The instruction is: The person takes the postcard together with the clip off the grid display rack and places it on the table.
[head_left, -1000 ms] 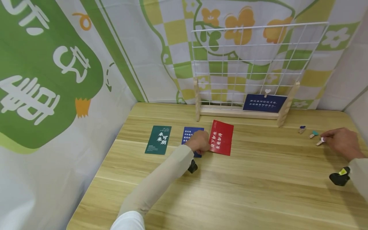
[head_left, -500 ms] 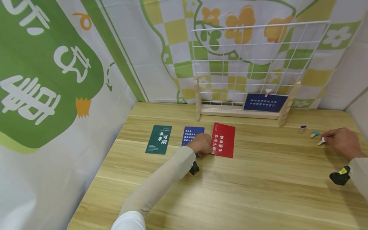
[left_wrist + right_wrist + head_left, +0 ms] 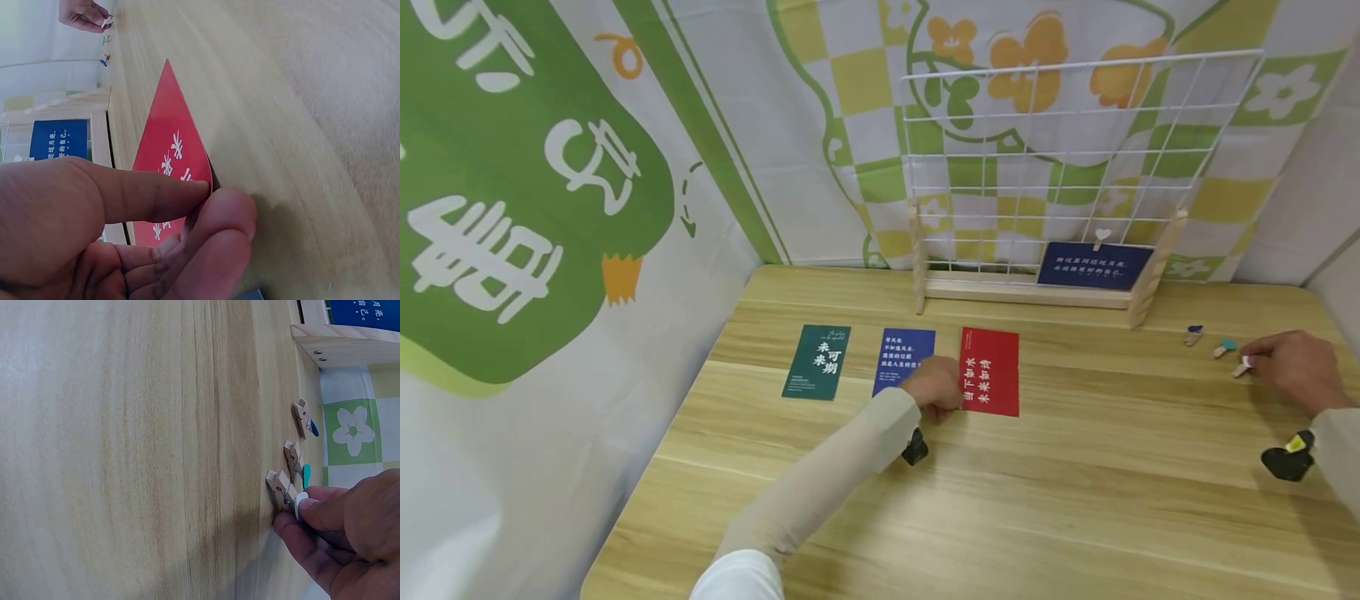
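The left hand [image 3: 932, 387] pinches the near left edge of a red card [image 3: 992, 373] with white writing; the left wrist view shows thumb and forefinger on the card [image 3: 172, 134], its edge raised a little off the table. On the right, the right hand [image 3: 1300, 371] pinches a small wooden clothespin [image 3: 284, 490] with a white end between thumb and fingers. Beside it lie a clothespin with a teal end [image 3: 295, 461] and one with a dark blue end [image 3: 303, 417]. A blue card [image 3: 898, 358], partly covered by the left hand, and a green card [image 3: 816, 362] lie to the left.
A white wire grid rack [image 3: 1060, 167] on wooden feet stands at the table's back. A dark blue card [image 3: 1093, 267] hangs low on it from a heart clothespin [image 3: 1102, 237]. Printed cloth [image 3: 865, 83] hangs behind. The wooden table [image 3: 1075, 508] stretches in front.
The left hand has moved slightly right and toward the near edge, and the red card has shifted with it and straightened. The right hand has stayed at the white-ended clothespin.
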`<act>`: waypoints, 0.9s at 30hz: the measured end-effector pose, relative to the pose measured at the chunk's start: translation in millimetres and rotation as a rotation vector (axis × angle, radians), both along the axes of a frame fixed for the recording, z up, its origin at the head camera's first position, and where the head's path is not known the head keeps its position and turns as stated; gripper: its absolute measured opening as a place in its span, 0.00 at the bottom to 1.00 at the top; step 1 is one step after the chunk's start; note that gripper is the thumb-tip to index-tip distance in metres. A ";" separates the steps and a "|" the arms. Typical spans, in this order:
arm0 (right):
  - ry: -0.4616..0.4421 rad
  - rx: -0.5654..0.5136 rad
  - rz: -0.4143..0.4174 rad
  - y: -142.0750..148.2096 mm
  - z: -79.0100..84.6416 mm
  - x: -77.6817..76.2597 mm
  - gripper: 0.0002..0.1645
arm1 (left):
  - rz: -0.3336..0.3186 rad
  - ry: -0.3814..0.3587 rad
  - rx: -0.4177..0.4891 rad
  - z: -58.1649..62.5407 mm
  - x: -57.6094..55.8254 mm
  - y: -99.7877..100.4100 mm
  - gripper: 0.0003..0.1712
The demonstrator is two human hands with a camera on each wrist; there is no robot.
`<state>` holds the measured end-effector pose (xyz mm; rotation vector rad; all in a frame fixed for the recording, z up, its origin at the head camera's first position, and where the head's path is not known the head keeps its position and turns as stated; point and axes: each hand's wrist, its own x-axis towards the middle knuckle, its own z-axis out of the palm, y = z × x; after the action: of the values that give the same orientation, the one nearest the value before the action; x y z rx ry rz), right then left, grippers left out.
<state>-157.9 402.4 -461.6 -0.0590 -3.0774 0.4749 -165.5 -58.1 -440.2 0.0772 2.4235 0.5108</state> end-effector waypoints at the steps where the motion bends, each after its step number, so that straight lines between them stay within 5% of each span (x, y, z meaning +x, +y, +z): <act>1: -0.003 0.001 -0.002 -0.3 0.1 -0.4 0.11 | 0.006 -0.005 0.004 -0.3 0.3 0.3 0.05; 20: -0.037 0.025 -0.039 -2.9 -2.8 -0.8 0.12 | 0.003 -0.065 -0.037 -1.6 -0.9 1.0 0.06; 27: -0.041 0.031 -0.060 -7.3 -2.7 2.0 0.10 | -0.058 -0.057 -0.060 -1.4 -0.4 0.2 0.07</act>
<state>-155.8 395.0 -464.3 -0.1618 -3.1120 0.4278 -165.9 -57.9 -441.6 0.1057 2.3713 0.4089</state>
